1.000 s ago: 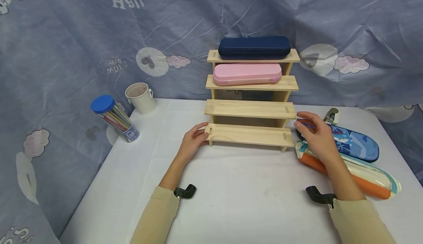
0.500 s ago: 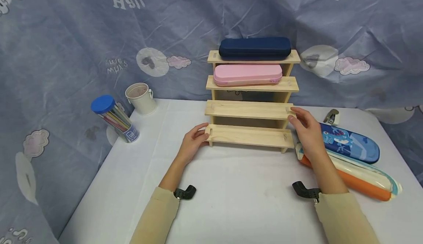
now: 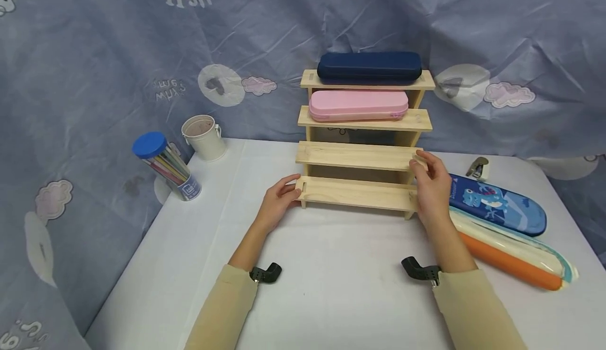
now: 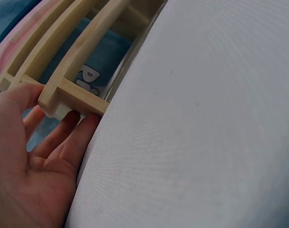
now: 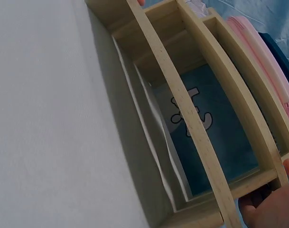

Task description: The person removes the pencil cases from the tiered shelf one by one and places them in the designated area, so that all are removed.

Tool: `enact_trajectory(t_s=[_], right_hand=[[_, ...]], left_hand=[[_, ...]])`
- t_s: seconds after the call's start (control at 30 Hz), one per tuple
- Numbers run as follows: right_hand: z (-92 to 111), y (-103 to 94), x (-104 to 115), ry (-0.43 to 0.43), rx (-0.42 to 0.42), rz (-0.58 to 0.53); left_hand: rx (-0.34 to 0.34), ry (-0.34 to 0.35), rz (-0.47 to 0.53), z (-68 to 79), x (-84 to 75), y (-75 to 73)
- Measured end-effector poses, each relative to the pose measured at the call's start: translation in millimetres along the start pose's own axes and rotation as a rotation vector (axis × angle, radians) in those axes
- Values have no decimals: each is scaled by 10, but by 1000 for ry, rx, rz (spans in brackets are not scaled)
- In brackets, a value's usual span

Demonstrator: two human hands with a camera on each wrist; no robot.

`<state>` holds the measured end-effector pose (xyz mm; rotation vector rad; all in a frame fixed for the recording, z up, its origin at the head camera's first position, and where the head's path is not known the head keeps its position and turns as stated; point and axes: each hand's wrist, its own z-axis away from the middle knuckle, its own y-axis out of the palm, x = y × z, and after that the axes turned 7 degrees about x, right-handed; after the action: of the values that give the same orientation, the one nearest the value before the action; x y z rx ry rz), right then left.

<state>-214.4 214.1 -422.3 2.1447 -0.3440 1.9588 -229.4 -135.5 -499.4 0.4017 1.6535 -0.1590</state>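
A stepped wooden rack (image 3: pixel 357 155) with several shelves stands at the back of the white table. My left hand (image 3: pixel 275 203) grips the left end of its lowest shelf. In the left wrist view, the left thumb (image 4: pixel 28 95) lies at the shelf end, with fingers curled beneath. My right hand (image 3: pixel 433 189) holds the right end of the shelf one step higher; the right wrist view shows part of that hand (image 5: pixel 272 209) around the shelf end. A navy pencil case (image 3: pixel 369 67) lies on the top shelf, a pink pencil case (image 3: pixel 359 104) on the one below.
Right of the rack lie a blue cartoon-print pencil case (image 3: pixel 502 205), a white-and-orange pouch (image 3: pixel 516 258) and a small stapler-like item (image 3: pixel 478 167). To the left stand a white pail (image 3: pixel 205 139) and a blue-lidded tub of coloured sticks (image 3: pixel 165 166). A patterned cloth (image 3: pixel 265 29) hangs behind.
My right hand has moved left from above the blue pencil case onto the right end of the rack's second-lowest shelf. The left hand keeps its hold; the view shifts slightly.
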Motion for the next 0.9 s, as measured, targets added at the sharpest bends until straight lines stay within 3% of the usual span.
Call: enact_trajectory(t_s=[0.13,0.33,0.63,0.9], right_hand=[[-13,57,-42,-21,-41,-18],[-29,91,-103,2,-61,99],[-4,135,-155,-56,-59,275],[27,106,-179,-115,-55,322]], left_hand=[[-4,3,-4,9,-6,1],[-7,-4,-11,3,-5,2],[12,-32,-6,-2,-32,-36],[-13,-26,-22,2,-7,-15]])
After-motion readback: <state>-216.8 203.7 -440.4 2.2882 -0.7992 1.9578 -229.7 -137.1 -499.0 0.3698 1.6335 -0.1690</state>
